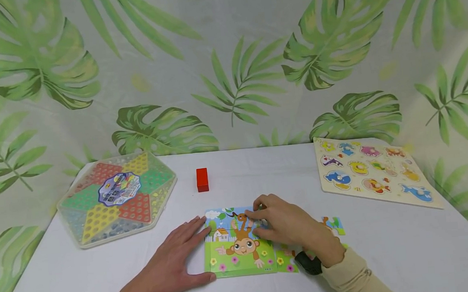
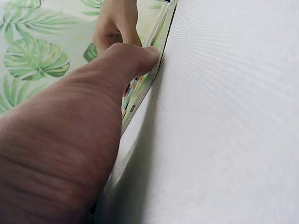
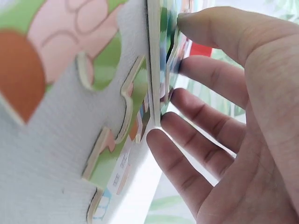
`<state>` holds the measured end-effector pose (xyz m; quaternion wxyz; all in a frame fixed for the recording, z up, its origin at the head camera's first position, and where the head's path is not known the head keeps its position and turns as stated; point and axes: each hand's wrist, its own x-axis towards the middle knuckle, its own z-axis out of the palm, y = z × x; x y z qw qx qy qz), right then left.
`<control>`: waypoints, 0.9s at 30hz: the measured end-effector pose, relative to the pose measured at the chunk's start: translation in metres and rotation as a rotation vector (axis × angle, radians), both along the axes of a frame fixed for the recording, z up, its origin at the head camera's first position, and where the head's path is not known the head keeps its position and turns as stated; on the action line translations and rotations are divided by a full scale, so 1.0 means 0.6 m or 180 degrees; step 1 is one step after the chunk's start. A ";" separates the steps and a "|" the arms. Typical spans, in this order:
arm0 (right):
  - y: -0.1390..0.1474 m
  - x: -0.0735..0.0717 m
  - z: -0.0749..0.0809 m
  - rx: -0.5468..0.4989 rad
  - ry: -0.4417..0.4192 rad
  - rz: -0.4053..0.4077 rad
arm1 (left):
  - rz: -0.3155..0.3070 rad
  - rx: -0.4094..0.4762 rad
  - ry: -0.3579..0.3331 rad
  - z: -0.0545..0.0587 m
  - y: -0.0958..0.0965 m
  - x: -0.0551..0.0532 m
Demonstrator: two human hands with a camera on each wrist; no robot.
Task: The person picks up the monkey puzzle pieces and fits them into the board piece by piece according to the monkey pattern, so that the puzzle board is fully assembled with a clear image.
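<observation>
A jigsaw puzzle (image 1: 241, 266) with an upside-down monkey on grass lies near the front of the table. My left hand (image 1: 180, 252) rests at its left side, fingers spread along the edge and thumb by the lower left corner; in the left wrist view the thumb (image 2: 147, 57) presses the rim. Over the puzzle's upper right part, my right hand (image 1: 283, 221) pinches a jigsaw piece (image 3: 172, 51) between thumb and forefinger. That piece stands slightly raised from the board in the right wrist view. The hand covers the upper right corner.
Loose jigsaw pieces (image 1: 286, 260) lie right of the puzzle, partly under my right wrist. A red block (image 1: 202, 180) stands behind it. A Chinese checkers board (image 1: 118, 197) lies back left, and a wooden sea-animal puzzle board (image 1: 374, 173) back right. Leaf-patterned cloth (image 1: 229, 75) hangs behind.
</observation>
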<state>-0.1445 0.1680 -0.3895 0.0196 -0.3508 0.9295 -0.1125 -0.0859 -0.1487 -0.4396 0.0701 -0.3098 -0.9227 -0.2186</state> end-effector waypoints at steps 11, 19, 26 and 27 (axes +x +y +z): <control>-0.003 0.004 -0.002 0.0023 -0.0015 -0.0163 | -0.0018 0.0040 -0.0055 0.000 0.002 -0.001; 0.004 0.000 -0.006 -0.0045 -0.0028 -0.0003 | -0.0010 0.0035 -0.0038 -0.002 0.000 -0.001; 0.004 0.001 -0.005 -0.0052 -0.0059 0.0017 | -0.0015 0.0013 0.0130 -0.004 -0.001 0.001; 0.004 0.001 -0.005 -0.0054 -0.0061 0.0008 | -0.0025 0.0013 0.0137 -0.004 -0.001 0.001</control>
